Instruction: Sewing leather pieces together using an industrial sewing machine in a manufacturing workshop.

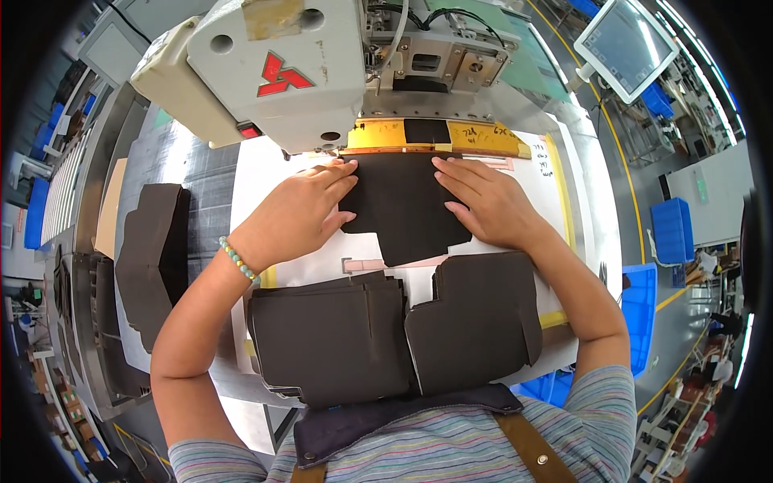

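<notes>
A black cut piece with notched lower corners [400, 205] lies on the white work sheet [296, 274], its top edge against a yellow guide bar [483, 134] under the machine. My left hand [310, 203], with a beaded bracelet at the wrist, rests with fingers stretched out on the piece's upper left edge. My right hand [491, 201] rests likewise on its upper right edge, fingers stretched. Nearer my body lie two stacks of similar dark pieces, one at left [326, 338] and one at right [475, 322].
A large grey machine head [278, 52] overhangs the work at the back. More dark pieces [149, 266] lie on the metal surface at left. A tilted screen [624, 44] stands at back right, with blue bins [636, 322] beside the right edge of the worktable.
</notes>
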Demonstrator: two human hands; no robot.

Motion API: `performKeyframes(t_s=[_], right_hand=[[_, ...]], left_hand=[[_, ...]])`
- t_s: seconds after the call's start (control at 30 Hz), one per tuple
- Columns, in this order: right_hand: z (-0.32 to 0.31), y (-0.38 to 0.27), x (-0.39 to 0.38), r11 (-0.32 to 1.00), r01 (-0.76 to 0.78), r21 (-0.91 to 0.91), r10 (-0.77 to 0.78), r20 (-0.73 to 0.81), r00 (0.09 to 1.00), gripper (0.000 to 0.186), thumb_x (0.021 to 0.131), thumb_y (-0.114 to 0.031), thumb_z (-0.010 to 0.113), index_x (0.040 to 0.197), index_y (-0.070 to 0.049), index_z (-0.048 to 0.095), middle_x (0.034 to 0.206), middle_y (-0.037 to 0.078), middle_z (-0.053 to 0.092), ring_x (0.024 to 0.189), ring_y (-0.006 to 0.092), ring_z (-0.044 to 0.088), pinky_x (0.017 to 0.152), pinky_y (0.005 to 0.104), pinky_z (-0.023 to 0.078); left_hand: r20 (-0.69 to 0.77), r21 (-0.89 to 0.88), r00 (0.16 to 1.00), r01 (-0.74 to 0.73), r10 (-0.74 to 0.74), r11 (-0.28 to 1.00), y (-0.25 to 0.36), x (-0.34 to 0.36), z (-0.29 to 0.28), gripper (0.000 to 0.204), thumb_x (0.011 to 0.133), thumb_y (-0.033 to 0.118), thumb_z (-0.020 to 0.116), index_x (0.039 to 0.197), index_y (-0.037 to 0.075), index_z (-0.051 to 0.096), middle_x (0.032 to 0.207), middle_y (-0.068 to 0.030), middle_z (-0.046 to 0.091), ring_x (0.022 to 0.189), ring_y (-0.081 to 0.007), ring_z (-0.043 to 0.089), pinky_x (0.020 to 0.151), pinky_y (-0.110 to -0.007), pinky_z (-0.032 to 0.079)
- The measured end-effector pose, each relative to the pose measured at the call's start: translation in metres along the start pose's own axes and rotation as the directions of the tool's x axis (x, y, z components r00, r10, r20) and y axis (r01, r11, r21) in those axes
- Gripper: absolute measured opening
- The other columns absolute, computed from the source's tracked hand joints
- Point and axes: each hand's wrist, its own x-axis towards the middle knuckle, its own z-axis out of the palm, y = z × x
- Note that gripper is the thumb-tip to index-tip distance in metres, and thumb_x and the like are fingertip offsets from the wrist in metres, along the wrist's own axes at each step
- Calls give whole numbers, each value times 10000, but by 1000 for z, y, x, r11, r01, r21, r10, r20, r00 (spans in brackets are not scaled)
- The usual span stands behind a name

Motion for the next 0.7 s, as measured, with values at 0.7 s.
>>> performKeyframes(t_s=[0.7], right_hand=[[-10, -3, 2, 999, 29, 14, -30, 70, 997, 496, 1033, -250, 706, 1459, -4, 647, 1621, 136, 572, 1471, 312, 539, 1231, 454, 442]], left_hand=[[-39, 290, 998, -26, 39, 957, 27, 13, 25, 442, 1014, 164, 716, 1397, -50, 661, 1562, -166, 593, 1434, -324, 586, 1185, -423, 506]])
